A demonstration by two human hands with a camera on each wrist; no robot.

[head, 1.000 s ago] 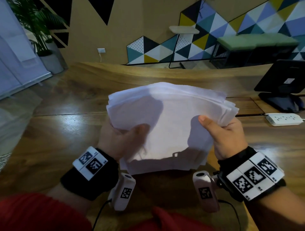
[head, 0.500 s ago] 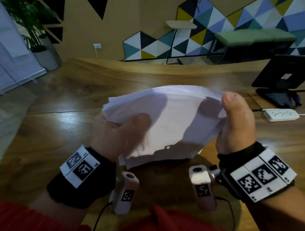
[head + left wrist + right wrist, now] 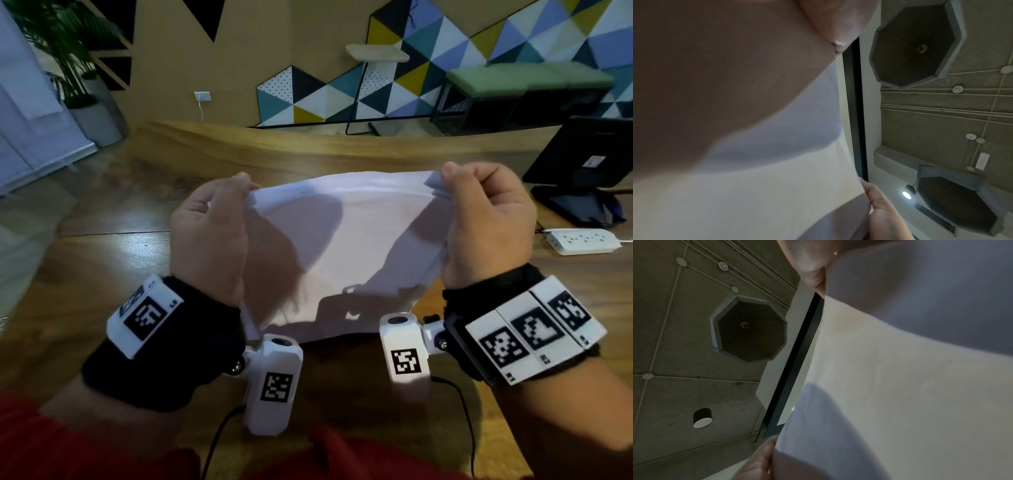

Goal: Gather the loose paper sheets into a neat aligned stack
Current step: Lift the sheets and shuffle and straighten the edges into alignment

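Both hands grip the bundle of white paper sheets (image 3: 346, 246) by its two upper corners. The left hand (image 3: 209, 233) has its fingers curled over the left corner, the thumb pinching on the near face, and the right hand (image 3: 489, 222) clamps the right corner in the same way, with several sheet edges showing fanned between its fingertips. The bundle stands upright between the hands over the brown wooden table (image 3: 89, 274); its lower edge is at the tabletop, though whether it touches the wood cannot be told. The top edge bows slightly upward between the two grips, and the shadows of the hands fall across the near face.

In the left wrist view the white paper fills the lower left, with the left hand's thumb pressed on it at the top. The right wrist view shows the same from the other side.

Far right on the table stands a black monitor on a black stand (image 3: 589, 164), with a white power strip (image 3: 582, 240) lying just in front of it.
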